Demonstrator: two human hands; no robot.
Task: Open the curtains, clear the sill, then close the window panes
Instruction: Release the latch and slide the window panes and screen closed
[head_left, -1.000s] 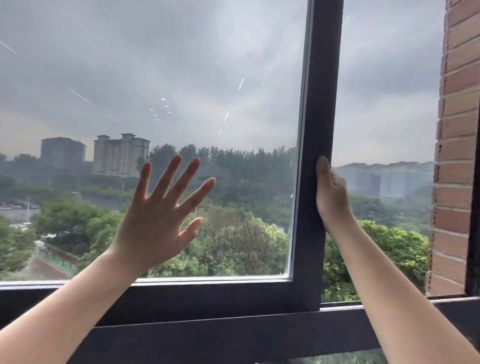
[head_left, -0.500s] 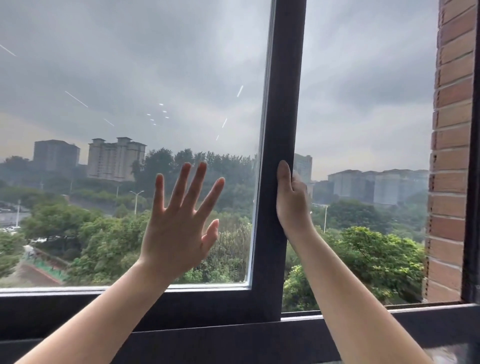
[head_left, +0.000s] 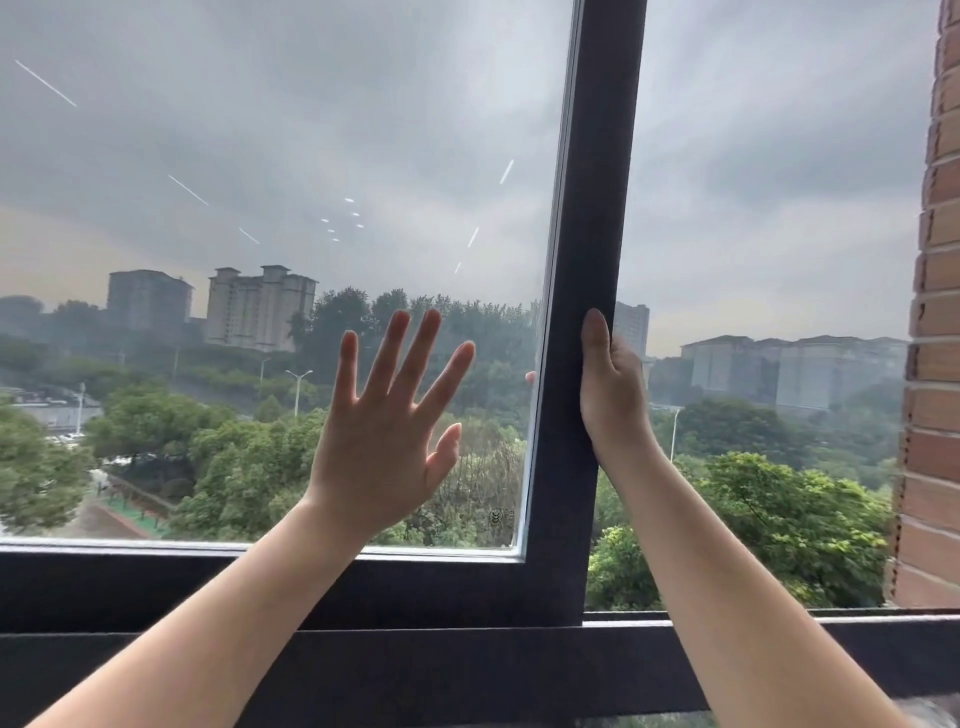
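L hand (head_left: 382, 447) fingers wide, seemingly flat on pane (head_left: 291, 208); R hand (head_left: 613, 395) fingers holding frame (head_left: 587, 260).

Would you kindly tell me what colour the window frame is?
The window frame is dark grey, almost black, shown best in the head view.

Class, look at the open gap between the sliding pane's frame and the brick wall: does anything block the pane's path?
Nothing visible does. The gap from the pane's frame to the brick wall shows only open air.
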